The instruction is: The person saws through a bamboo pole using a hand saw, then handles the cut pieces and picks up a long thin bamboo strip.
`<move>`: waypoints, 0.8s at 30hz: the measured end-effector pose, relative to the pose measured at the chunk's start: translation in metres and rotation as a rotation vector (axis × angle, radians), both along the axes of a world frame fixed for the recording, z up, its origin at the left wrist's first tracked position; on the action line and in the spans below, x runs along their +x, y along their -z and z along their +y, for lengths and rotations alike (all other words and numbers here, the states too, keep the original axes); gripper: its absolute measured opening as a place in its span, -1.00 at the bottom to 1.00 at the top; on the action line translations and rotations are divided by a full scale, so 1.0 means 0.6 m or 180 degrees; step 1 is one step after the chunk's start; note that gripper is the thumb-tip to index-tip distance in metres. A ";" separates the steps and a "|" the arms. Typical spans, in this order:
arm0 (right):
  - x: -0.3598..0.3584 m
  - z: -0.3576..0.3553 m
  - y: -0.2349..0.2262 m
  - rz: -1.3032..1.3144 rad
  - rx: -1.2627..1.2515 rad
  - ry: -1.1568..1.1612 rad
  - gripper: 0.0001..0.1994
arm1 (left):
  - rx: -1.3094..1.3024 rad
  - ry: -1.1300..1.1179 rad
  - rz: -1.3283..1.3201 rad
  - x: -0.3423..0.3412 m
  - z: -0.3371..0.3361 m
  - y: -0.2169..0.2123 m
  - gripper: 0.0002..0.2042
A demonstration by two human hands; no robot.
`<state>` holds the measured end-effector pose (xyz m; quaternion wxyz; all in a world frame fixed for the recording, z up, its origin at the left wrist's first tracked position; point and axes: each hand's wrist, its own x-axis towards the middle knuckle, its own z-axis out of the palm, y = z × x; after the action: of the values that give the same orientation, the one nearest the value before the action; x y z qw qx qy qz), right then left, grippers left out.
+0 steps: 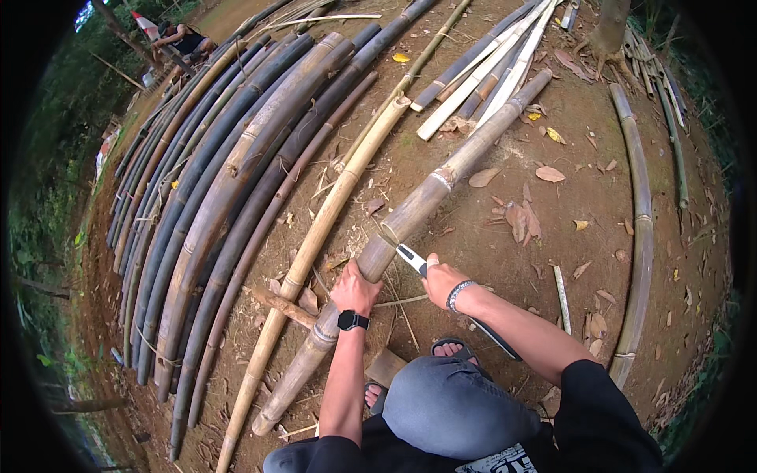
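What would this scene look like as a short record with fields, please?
Left hand: on a bamboo pole, beside the cut
Right hand: holding what looks like a saw
Cut depth: unclear
Left side: many dark poles lying together
Right side: lone pole on the ground
Background: another person, upper left

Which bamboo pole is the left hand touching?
The grey-brown bamboo pole just right of the long yellow pole: only it has the left hand on it. No hand touches the dark poles further left.

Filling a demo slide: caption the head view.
Left hand grips a bamboo pole, right hand holds a white-and-black tool to it; stacked poles lie left.
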<state>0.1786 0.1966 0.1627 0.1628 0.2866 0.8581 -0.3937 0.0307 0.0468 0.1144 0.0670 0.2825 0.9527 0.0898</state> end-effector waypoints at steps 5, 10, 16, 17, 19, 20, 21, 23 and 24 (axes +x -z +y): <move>0.032 -0.006 -0.018 -0.0117 0.0135 0.0068 -0.62 | -0.0098 0.0080 -0.0230 0.012 -0.004 -0.009 -0.36; -0.001 0.013 0.011 -0.0012 0.0081 -0.0091 -0.59 | 0.0227 0.0029 0.0062 0.004 -0.004 0.028 -0.37; 0.053 -0.003 0.016 -0.0017 0.0183 0.0068 -0.64 | 0.0158 0.0081 -0.0184 0.014 -0.010 0.011 -0.34; 0.053 0.003 0.020 0.0058 0.0139 0.0056 -0.64 | 0.0219 0.0096 -0.0111 0.013 -0.010 0.012 -0.34; 0.045 0.018 0.036 0.0208 0.0049 0.0030 -0.63 | 0.0339 0.0126 0.0036 0.009 -0.014 0.014 -0.33; 0.034 0.016 0.036 0.0308 0.0099 -0.0010 -0.63 | 0.0381 0.0086 0.0161 0.005 -0.012 0.010 -0.33; 0.028 0.016 0.032 0.0298 0.0061 -0.0038 -0.63 | 0.0358 0.0035 0.0178 0.000 -0.012 0.006 -0.34; 0.015 0.018 0.020 0.0307 -0.0009 -0.0115 -0.63 | 0.0316 -0.0085 0.0242 -0.014 -0.013 -0.010 -0.36; 0.021 0.014 0.028 0.0462 0.0151 -0.0087 -0.63 | 0.0366 -0.0042 0.0177 -0.021 -0.014 -0.018 -0.36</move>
<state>0.1914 0.2047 0.1458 0.0987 0.2494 0.8806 -0.3907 0.0178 0.0383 0.1251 0.0235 0.2819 0.9493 0.1370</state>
